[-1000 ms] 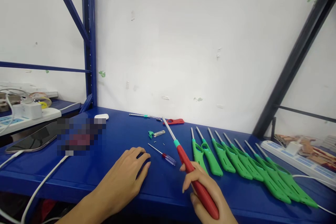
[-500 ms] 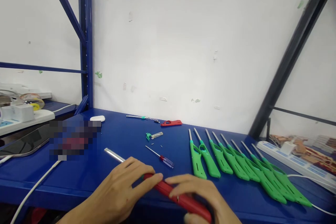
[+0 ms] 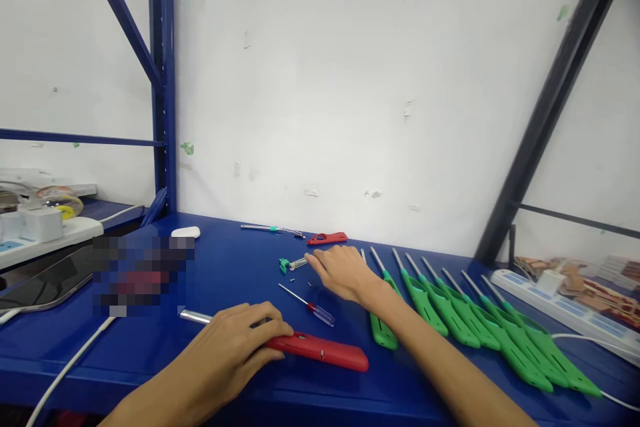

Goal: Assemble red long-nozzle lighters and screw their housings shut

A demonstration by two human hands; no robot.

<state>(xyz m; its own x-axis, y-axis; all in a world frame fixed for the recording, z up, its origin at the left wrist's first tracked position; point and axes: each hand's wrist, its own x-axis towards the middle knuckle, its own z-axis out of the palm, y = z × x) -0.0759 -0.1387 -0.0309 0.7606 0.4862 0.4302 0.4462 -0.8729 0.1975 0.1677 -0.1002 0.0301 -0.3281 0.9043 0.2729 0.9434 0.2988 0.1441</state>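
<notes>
Pressing down near the lower middle of the frame, the left hand point(image 3: 235, 340) lies over the front part of a red lighter point(image 3: 325, 351), fingers together and curled across it, holding it flat against the blue shelf point(image 3: 240, 267). The lighter lies almost level, its metal tube point(image 3: 193, 315) sticking out to the left of the hand and its red grip to the right. Above and to the right, the right hand point(image 3: 343, 271) stretches out palm down with fingers loosely apart and nothing in its grasp; its fingertips point(image 3: 313, 257) are at a small green and metal part point(image 3: 294, 263), though whether they touch it is hard to tell. Between the two hands lies a small screwdriver point(image 3: 307, 303) with a red and clear handle. The right forearm crosses the nearest of a row of green lighters point(image 3: 465, 320) fanned out toward the lower right. Farther back by the wall sit a red plastic piece point(image 3: 327, 238), a thin metal rod point(image 3: 273, 229) and a white case point(image 3: 185, 232). A power strip point(image 3: 575, 313) lies at the right edge, a tablet point(image 3: 45, 283) at the left.
</notes>
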